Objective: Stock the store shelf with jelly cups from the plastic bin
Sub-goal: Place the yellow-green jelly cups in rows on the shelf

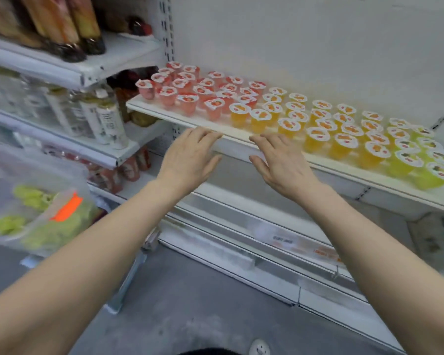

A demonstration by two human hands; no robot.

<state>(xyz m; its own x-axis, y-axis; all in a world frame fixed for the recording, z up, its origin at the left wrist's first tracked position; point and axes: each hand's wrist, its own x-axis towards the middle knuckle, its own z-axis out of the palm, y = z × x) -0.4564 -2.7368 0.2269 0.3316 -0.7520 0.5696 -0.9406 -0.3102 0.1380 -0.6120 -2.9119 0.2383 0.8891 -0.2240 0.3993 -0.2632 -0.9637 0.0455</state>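
Presently both hands reach for the front edge of the shelf (149,106). The left hand (190,158) and right hand (281,161) lie palm-down side by side, fingers (205,135) straight and spread, holding nothing. Jelly cups stand in rows on the shelf: red cups (187,101) at its left end, orange cups (315,136) mid-shelf, yellow cups (405,161) at its right end. The plastic bin (69,175), off left, holds green cups (28,197).
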